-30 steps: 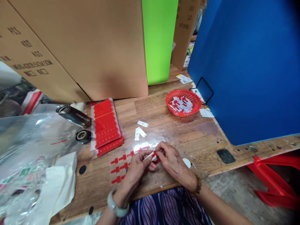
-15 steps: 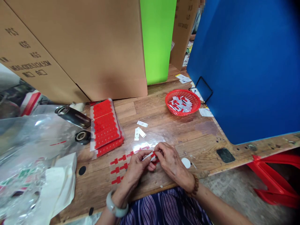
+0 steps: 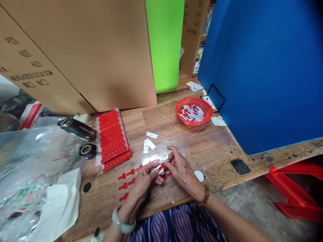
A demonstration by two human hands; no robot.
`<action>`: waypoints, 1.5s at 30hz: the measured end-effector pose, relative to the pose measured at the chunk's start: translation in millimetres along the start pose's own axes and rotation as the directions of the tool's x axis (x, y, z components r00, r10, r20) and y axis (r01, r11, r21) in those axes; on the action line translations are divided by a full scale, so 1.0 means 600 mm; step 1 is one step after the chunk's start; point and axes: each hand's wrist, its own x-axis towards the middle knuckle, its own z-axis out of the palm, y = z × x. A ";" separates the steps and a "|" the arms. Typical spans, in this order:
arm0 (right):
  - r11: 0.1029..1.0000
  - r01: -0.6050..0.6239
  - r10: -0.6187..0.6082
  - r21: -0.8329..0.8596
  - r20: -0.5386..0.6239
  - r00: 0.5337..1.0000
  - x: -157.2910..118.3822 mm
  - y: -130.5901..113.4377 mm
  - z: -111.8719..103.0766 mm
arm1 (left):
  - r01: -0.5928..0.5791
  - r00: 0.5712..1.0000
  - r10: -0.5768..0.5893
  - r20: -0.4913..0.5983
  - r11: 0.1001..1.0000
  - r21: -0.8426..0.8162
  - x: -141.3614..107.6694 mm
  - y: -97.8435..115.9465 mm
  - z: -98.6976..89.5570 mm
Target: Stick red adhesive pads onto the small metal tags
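Note:
A small white card [image 3: 156, 168] with a red T-shaped sticker [image 3: 163, 165] on its right end is pinched in my left hand [image 3: 146, 178]. The thumb of my right hand [image 3: 183, 173] presses on the red end, its index finger raised away; its other fingertips are partly hidden. Beneath both hands lies a clear sheet with rows of red T-shaped stickers [image 3: 123, 185], partly covered by my hands. Just beyond the sheet, several loose white cards [image 3: 151, 144] rest on the wooden table [image 3: 136, 121].
A red basket [image 3: 208, 120] contains white cards with red stickers. Stacked red sticker sheets [image 3: 112, 129] lie left, beside a dark flask [image 3: 78, 129] and its lid [image 3: 87, 150]. Cardboard [image 3: 113, 50], a green panel [image 3: 165, 43] and a blue panel [image 3: 262, 74] stand behind. A white disc [image 3: 199, 175] lies right.
My right index finger has lifted off and straightened, while the thumb stays at the red end of the card. The whole view has shifted slightly.

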 end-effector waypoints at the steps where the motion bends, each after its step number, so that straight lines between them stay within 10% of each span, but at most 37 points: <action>1: 1.000 -0.014 0.014 0.028 -0.010 1.000 0.005 0.007 -0.003 | 0.013 1.000 -0.013 0.002 1.000 -0.009 -0.001 0.000 0.000; 25: 0.837 -0.313 0.083 0.448 0.461 0.883 0.024 0.020 -0.023 | -0.031 0.999 0.031 0.024 1.000 0.006 -0.001 0.008 0.013; 33: 0.608 -0.029 0.240 0.794 -0.149 0.959 0.122 0.022 -0.115 | -0.102 0.984 0.099 -0.149 0.995 -0.011 0.019 -0.029 0.001; 38: 0.985 0.053 -0.035 0.164 -0.110 0.993 0.166 0.031 -0.063 | -0.157 0.983 0.158 -0.098 0.987 0.011 0.021 -0.038 0.017; 45: 0.904 0.273 -0.227 -0.328 0.171 0.959 0.203 -0.002 0.035 | -0.143 0.986 0.140 -0.088 0.989 -0.025 0.042 -0.057 0.017</action>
